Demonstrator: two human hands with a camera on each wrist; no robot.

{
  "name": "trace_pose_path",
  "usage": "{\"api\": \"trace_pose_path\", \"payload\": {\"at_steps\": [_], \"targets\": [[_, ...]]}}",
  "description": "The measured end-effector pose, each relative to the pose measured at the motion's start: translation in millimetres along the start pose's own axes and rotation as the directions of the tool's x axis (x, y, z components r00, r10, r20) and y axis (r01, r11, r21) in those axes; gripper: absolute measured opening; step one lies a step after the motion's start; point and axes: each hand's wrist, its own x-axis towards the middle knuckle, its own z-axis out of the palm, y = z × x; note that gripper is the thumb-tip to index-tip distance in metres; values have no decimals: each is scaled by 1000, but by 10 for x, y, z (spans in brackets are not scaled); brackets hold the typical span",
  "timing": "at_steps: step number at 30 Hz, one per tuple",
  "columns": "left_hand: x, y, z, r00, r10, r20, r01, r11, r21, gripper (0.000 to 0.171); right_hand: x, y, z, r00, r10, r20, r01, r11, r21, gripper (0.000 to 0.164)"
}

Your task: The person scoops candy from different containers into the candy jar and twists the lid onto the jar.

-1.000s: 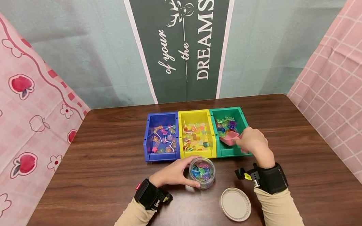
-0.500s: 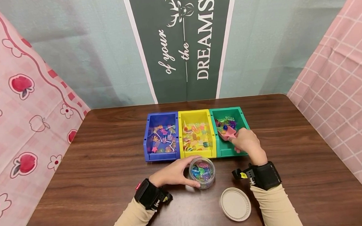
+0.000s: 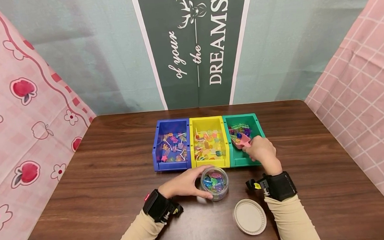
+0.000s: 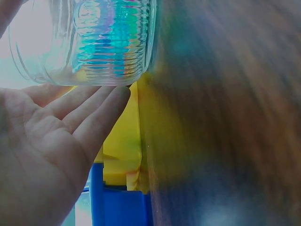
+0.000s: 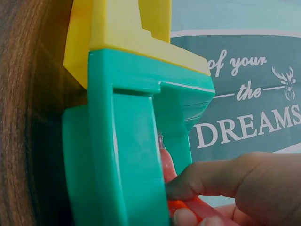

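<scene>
My left hand (image 3: 186, 183) holds a clear jar (image 3: 220, 195) of colourful translucent charms, thumb on its near side and fingers along the far side. In the left wrist view the fingers lie against the ribbed glass of the jar (image 4: 51, 56). My right hand (image 3: 262, 150) pinches the handle of a small pink scoop (image 3: 245, 142) inside the green bin (image 3: 244, 162). The scoop's bowl sits among glossy charms (image 3: 239, 127), with a dark blue bead at its mouth. In the right wrist view the green front wall hides most of the scoop (image 5: 167, 165).
A yellow bin (image 3: 210, 164) and a blue bin (image 3: 172, 166), both with lollipop-like charms, stand joined left of the green one. A round beige lid (image 3: 250, 217) lies on the wooden table (image 3: 109, 167) near the right forearm. Fabric hangs behind and at both sides.
My right hand has moved the scoop left and deeper into the green bin's charms, then nearly stopped. A dark blue bead now shows at the scoop. The left hand and jar stay put.
</scene>
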Motion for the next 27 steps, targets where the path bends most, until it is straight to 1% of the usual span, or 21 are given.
{"api": "trace_pose_path", "payload": {"at_steps": [9,14,19,27], "targets": [[-4,-2,-4,1000,5,2,-5,1000,-15,86,-53,18,-56,997,-70,-29,71,997,6,35],[0,-5,-5,1000,2,4,-2,1000,-15,86,-94,41,-123,994,-105,-17,105,994,21,36],[3,-14,-2,1000,5,4,-5,1000,-16,86,-136,69,-193,991,-135,-17,136,989,66,34],[1,-16,4,1000,14,-1,-14,1000,-21,85,-155,125,-248,984,-176,-30,178,975,131,38]]}}
